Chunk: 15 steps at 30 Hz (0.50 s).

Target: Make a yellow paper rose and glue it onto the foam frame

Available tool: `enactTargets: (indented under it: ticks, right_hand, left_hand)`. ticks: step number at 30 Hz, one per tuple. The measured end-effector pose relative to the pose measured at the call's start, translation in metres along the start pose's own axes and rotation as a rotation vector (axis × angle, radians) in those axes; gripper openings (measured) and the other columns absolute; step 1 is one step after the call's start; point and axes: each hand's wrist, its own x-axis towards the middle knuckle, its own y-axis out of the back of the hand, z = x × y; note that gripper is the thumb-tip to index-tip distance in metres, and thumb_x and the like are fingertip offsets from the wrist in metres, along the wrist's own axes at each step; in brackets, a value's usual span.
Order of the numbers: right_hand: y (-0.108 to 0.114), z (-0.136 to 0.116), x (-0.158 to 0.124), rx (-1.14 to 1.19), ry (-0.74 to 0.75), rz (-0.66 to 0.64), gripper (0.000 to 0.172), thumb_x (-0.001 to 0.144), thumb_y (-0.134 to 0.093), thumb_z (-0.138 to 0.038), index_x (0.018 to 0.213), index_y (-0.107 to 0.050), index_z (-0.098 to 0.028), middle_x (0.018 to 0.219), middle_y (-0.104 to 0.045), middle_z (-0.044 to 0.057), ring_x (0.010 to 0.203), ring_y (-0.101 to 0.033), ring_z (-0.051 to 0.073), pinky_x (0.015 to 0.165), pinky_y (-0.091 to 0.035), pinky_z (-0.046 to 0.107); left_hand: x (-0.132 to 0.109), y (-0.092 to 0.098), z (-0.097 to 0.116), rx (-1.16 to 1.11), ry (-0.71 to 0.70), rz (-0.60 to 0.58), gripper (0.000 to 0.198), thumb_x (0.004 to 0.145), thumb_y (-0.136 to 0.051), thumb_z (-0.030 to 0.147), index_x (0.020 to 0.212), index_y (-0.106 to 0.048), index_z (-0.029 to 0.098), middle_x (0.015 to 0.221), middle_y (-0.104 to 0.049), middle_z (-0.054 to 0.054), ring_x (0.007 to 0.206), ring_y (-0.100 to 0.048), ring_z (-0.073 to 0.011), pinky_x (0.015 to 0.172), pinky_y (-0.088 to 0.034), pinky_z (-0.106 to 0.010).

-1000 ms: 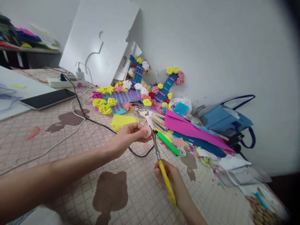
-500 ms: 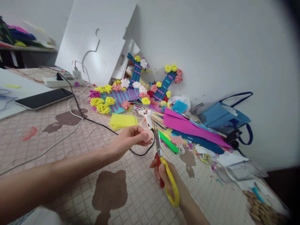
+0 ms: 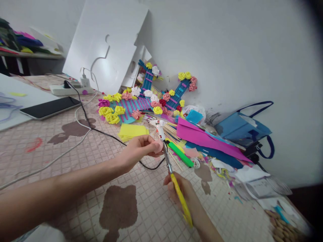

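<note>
Between the thumb and fingers of my left hand (image 3: 145, 148) is a small pale pink paper piece (image 3: 158, 146). My right hand (image 3: 180, 188) is closed around the handles of yellow-handled scissors (image 3: 179, 193), whose blades point up and away. The blade tips are at the right edge of the pink piece; whether they touch it I cannot tell. Just beyond my hands lies a white glue gun (image 3: 159, 129), with a green cutter (image 3: 180, 154) to its right. A stack of yellow paper (image 3: 133, 131) lies behind my left hand.
Decorated blue shapes with paper flowers (image 3: 131, 107) stand at the back. Magenta paper (image 3: 207, 139) and scraps spread rightward, near a blue bag (image 3: 243, 126). On the left are a black-screened tablet (image 3: 50, 107), a power strip (image 3: 68, 89) and cables across the patterned tabletop (image 3: 83, 188).
The scissors have turned and shifted slightly left, bringing their tips up against the edge of the pink piece in view. Their handles now appear edge-on. The camera view has shifted slightly.
</note>
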Motion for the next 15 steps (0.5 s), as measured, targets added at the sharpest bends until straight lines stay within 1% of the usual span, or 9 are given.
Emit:
enactTargets:
  ticks: [5, 10, 15]
  right_hand:
    - [-0.0003, 0.0011, 0.0006, 0.002, -0.004, 0.000, 0.042, 0.078, -0.046, -0.060, 0.069, -0.047, -0.019, 0.049, -0.034, -0.006, 0.043, -0.031, 0.007, 0.038, -0.025, 0.019]
    - [0.0006, 0.0002, 0.0009, -0.022, -0.009, -0.001, 0.046, 0.076, -0.044, -0.064, 0.069, -0.047, -0.019, 0.052, -0.037, -0.005, 0.044, -0.032, 0.008, 0.039, -0.026, 0.019]
    - [0.0016, 0.0050, -0.0002, -0.016, 0.007, -0.019, 0.051, 0.079, -0.039, -0.068, 0.072, -0.048, -0.018, 0.055, -0.038, -0.004, 0.045, -0.032, 0.008, 0.040, -0.025, 0.019]
  left_hand:
    - [-0.0009, -0.0025, 0.0027, 0.023, -0.045, 0.018, 0.028, 0.078, -0.068, 0.034, 0.071, -0.051, 0.013, 0.072, -0.065, -0.003, 0.070, -0.062, -0.0123, 0.067, -0.051, -0.025]
    - [-0.0005, -0.0023, 0.0023, 0.023, -0.053, 0.025, 0.028, 0.077, -0.069, 0.034, 0.071, -0.051, 0.013, 0.072, -0.065, -0.003, 0.069, -0.062, -0.0120, 0.066, -0.050, -0.024]
    - [-0.0002, -0.0017, 0.0024, 0.026, -0.068, 0.017, 0.028, 0.077, -0.069, 0.033, 0.072, -0.051, 0.013, 0.073, -0.066, -0.004, 0.070, -0.063, -0.0117, 0.066, -0.050, -0.023]
